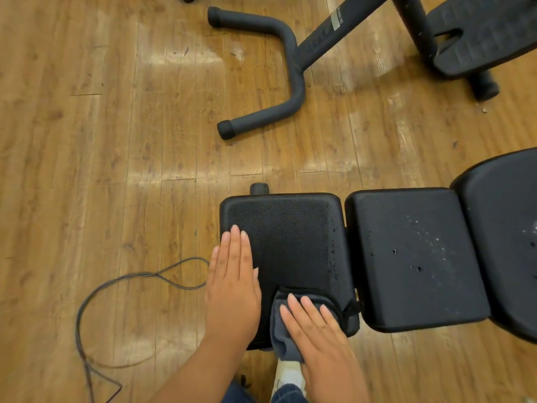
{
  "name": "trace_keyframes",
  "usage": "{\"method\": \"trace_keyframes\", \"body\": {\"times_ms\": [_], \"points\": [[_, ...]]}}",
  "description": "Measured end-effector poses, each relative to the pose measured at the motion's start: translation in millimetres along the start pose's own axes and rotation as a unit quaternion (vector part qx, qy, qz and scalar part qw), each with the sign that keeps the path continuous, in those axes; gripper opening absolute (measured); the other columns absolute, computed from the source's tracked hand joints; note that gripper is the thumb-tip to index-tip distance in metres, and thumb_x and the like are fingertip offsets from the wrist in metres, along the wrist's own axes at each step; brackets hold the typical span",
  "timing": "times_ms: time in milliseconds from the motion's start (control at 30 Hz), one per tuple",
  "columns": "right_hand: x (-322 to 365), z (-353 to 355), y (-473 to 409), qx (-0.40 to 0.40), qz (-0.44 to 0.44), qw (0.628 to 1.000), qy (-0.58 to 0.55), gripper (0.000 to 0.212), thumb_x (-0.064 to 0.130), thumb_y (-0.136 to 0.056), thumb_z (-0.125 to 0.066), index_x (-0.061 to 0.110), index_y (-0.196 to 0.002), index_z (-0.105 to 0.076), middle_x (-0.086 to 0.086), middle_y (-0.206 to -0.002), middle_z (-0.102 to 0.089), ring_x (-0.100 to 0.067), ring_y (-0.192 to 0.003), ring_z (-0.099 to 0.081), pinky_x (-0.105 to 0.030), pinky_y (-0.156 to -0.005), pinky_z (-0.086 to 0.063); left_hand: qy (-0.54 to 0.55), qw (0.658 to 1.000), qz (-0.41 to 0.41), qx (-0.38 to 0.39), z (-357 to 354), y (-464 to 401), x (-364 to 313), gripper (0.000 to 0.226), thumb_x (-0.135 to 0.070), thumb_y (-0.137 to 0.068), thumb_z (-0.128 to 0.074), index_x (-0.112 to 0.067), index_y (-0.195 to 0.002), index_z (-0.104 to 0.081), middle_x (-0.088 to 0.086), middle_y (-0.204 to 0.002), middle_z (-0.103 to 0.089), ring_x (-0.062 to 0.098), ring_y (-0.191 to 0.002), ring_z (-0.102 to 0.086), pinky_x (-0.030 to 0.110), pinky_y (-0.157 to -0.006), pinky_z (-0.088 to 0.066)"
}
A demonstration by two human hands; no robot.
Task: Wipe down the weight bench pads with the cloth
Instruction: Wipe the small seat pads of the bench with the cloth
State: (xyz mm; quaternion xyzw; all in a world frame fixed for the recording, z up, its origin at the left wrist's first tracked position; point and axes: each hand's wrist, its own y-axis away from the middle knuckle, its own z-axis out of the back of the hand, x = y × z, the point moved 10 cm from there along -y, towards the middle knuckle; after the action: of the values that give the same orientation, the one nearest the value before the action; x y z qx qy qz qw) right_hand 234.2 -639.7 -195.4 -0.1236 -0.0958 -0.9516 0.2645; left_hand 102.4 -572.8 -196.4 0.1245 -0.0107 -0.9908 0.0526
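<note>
A black weight bench stands on the wooden floor. Its nearest square pad (290,237) is textured. A middle pad (412,257) to the right carries white specks and small dark spots, and a third pad (505,228) runs off the right edge. My left hand (232,283) lies flat, fingers together, on the left edge of the nearest pad. My right hand (316,335) presses a dark grey cloth (287,324) onto the near right corner of that pad; the cloth hangs over the pad's near edge.
A black curved tubular foot (279,71) of another machine lies on the floor beyond the bench, with a black footplate (479,36) at the top right. A thin dark cable (96,292) loops on the floor at the left. A white shoe (290,373) shows below the cloth.
</note>
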Motion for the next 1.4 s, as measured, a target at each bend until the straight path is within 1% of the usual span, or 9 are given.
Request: {"method": "trace_keyframes", "body": {"times_ms": [333,433,567,700,900,967,1033,1133,1400], "points": [[-33.8,23.5,-79.9,-0.028,-0.123,0.992,-0.029,0.068,0.007,-0.076,-0.039,0.012,-0.143,-0.030,-0.006,-0.151,-0.030,-0.022,-0.139,-0.027,-0.037,-0.112,-0.014,0.005,1.000,-0.026,-0.005,-1.1,-0.2,-4.1,0.051,-0.020,-0.096,-0.027,0.005,-0.141,-0.030,0.022,-0.150,-0.027,0.030,-0.141,-0.019,0.043,-0.114,-0.018],[-58.1,42.9,-134.8,-0.042,-0.142,0.988,-0.034,0.072,0.002,-0.080,-0.056,0.010,-0.145,-0.028,-0.008,-0.152,-0.027,-0.024,-0.141,-0.020,-0.037,-0.117,-0.008,-0.002,1.000,-0.027,0.000,-1.0,0.3,-4.8,0.051,-0.019,-0.096,-0.026,0.006,-0.141,-0.031,0.022,-0.150,-0.027,0.031,-0.141,-0.020,0.044,-0.113,-0.018],[-68.3,50.7,-167.2,-0.009,-0.125,0.992,-0.004,0.063,0.012,-0.094,-0.043,0.014,-0.149,-0.011,-0.002,-0.157,-0.007,-0.017,-0.144,0.000,-0.031,-0.115,0.006,-0.017,0.999,-0.026,0.007,-1.9,-0.5,-4.9,0.051,-0.019,-0.096,-0.024,0.006,-0.141,-0.030,0.023,-0.149,-0.027,0.033,-0.141,-0.021,0.043,-0.114,-0.016],[-63.1,51.8,-158.4,-0.002,-0.086,0.996,-0.002,0.065,0.009,-0.093,-0.045,0.014,-0.148,-0.012,-0.002,-0.157,-0.008,-0.018,-0.144,0.000,-0.031,-0.115,0.007,-0.021,0.999,-0.027,0.015,-2.2,-0.2,-5.8,0.053,-0.020,-0.096,-0.023,0.006,-0.141,-0.029,0.023,-0.150,-0.025,0.032,-0.141,-0.019,0.042,-0.114,-0.015],[-41.3,31.1,-82.7,-0.021,-0.054,0.998,-0.026,0.080,0.001,-0.069,-0.069,0.011,-0.141,-0.035,-0.008,-0.147,-0.037,-0.022,-0.139,-0.024,-0.040,-0.114,-0.012,-0.018,0.999,-0.024,0.016,-3.5,-0.7,-5.7,0.053,-0.019,-0.095,-0.025,0.005,-0.143,-0.024,0.024,-0.150,-0.024,0.032,-0.141,-0.019,0.042,-0.114,-0.014],[-27.5,14.0,-37.2,-0.005,-0.034,0.999,-0.029,0.081,0.006,-0.067,-0.059,0.012,-0.142,-0.030,-0.007,-0.150,-0.032,-0.022,-0.142,-0.014,-0.038,-0.112,-0.011,-0.016,0.999,-0.024,0.021,-4.2,-0.7,-6.1,0.054,-0.019,-0.095,-0.025,0.005,-0.143,-0.023,0.024,-0.150,-0.024,0.032,-0.141,-0.018,0.041,-0.114,-0.013],[-19.6,-7.3,2.5,0.020,-0.018,1.000,-0.017,0.083,0.017,-0.070,-0.043,0.013,-0.148,-0.015,-0.005,-0.157,-0.010,-0.020,-0.144,0.001,-0.037,-0.113,-0.008,-0.016,0.999,-0.024,0.026,-4.7,-0.8,-6.1,0.055,-0.022,-0.095,-0.024,0.005,-0.143,-0.023,0.023,-0.151,-0.024,0.031,-0.141,-0.017,0.040,-0.114,-0.012],[-21.3,-22.9,24.3,0.054,-0.023,0.998,-0.026,0.086,0.027,-0.074,-0.043,0.014,-0.149,-0.003,-0.002,-0.157,0.005,-0.018,-0.144,0.002,-0.035,-0.113,-0.007,-0.020,0.999,-0.023,0.034,-5.9,-0.5,-5.8,0.058,-0.029,-0.096,-0.021,0.003,-0.145,-0.019,0.021,-0.153,-0.019,0.030,-0.143,-0.013,0.041,-0.115,-0.012],[-39.7,9.3,-4.7,-0.003,-0.100,0.990,-0.100,0.072,0.013,-0.073,-0.037,0.017,-0.144,-0.026,0.003,-0.151,-0.024,-0.012,-0.141,-0.015,-0.032,-0.111,-0.015,-0.023,0.998,-0.025,0.049,-5.9,0.6,-6.1,0.066,-0.041,-0.095,-0.023,0.000,-0.147,-0.015,0.018,-0.155,-0.015,0.028,-0.144,-0.007,0.040,-0.115,-0.012]]}}
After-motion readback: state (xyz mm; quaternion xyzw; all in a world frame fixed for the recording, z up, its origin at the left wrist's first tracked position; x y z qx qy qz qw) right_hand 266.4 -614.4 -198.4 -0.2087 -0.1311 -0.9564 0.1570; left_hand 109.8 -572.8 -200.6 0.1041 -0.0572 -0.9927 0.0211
